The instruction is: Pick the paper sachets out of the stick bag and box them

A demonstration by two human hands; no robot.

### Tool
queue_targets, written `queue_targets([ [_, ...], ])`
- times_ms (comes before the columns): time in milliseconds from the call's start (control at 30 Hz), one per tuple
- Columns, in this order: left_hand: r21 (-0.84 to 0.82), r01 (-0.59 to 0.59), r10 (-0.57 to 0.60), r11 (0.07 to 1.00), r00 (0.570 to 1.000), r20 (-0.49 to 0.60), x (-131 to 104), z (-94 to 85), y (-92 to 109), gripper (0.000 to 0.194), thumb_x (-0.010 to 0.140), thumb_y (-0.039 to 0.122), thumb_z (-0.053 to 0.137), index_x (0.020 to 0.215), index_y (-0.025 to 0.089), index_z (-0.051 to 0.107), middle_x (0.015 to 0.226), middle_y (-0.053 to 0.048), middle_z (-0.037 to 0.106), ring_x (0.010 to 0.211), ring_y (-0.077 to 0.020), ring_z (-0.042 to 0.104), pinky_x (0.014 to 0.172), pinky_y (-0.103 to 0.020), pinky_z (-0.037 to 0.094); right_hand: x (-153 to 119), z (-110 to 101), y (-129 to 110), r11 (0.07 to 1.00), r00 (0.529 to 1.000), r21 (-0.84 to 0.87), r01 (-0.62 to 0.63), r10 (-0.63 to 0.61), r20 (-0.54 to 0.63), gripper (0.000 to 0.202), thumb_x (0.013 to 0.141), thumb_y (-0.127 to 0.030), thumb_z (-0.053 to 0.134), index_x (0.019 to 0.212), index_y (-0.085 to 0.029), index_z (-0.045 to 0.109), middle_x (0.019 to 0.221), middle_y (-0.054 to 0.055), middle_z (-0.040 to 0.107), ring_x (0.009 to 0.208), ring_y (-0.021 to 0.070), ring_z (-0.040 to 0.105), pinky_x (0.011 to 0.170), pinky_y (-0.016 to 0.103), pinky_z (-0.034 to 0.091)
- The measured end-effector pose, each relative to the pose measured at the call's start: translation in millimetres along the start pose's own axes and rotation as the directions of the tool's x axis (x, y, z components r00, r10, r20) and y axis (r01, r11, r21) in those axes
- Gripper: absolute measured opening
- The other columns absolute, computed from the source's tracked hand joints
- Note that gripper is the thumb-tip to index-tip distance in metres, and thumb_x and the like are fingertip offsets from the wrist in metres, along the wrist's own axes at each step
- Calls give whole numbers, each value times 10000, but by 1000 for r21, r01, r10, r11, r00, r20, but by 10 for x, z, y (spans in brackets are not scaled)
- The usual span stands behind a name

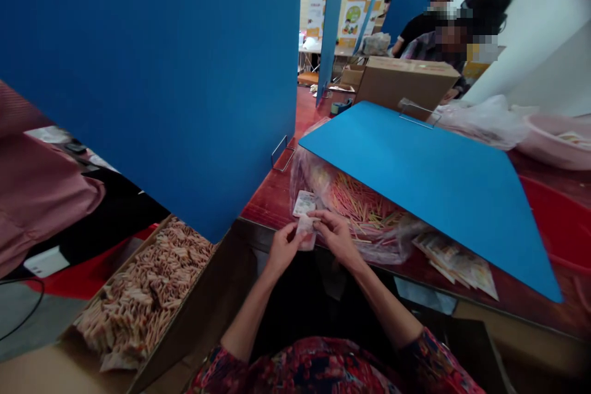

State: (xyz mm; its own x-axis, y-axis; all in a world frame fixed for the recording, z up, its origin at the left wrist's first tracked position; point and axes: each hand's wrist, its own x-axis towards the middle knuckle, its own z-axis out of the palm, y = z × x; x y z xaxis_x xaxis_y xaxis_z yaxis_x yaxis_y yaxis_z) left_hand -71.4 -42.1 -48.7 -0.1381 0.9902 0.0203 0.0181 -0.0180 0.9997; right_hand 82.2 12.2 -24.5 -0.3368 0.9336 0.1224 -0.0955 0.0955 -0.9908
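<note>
Apparently, the small pale packet [305,235] hangs between both hands at the near edge of the tabletop [271,202], so it could drop toward the lap if either pinch loosens. The grip is nearly closed: the left hand [282,250] pinches its left side, the right hand [336,236] its upper right. Beyond, a forearm snagging the clear bag [388,250] might spill its thin coloured sticks [357,200].

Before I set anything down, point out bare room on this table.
Bare red tabletop shows between the large upright blue panel and the plastic bag, left of the printed packet. It is crowded along the tilted blue panel, with bag and flat packets, and where the left hand and right hand hold a small packet.
</note>
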Motion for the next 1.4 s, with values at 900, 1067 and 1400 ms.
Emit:
queue_targets([
  [900, 191, -100, 52, 976, 969, 243, 259, 678, 131, 516, 731, 641, 696, 958, 186, 781, 956, -105, 783, 918, -306, 732, 860, -420, 597, -514, -805, -156, 956, 868, -291, 29, -168, -468, 250, 849, -341, 559, 654, -187, 586, 644, -14, 567, 648, 137, 506, 631, 254, 385],
  [1067, 470, -505, 513, 724, 850, 124, 552, 892, 209, 511, 877, 511, 632, 1261, 177, 678, 1265, -173, 642, 1200, -328, 603, 1066, -511, 464, -971, -1690, -36, 873, 605, -427, -235, -213, -768, 335, 823, -455, 529, 655, -184, 632, 642, 51, 664, 625, 189, 580, 608, 284, 439],
  [1400, 672, -740, 614, 4, 533, 583, 1894, 1031, 727, 429, 963, 163, 443, 1324, 282, 642, 1430, -130, 613, 1396, -354, 477, 1074, -552, 319, -926, -2674, 196, 726, 341, -496, -477, -367, -865, 164, 737, -334, 510, 684, -226, 620, 756, 150, 732, 824, 323, 639, 741, 421, 505],
])
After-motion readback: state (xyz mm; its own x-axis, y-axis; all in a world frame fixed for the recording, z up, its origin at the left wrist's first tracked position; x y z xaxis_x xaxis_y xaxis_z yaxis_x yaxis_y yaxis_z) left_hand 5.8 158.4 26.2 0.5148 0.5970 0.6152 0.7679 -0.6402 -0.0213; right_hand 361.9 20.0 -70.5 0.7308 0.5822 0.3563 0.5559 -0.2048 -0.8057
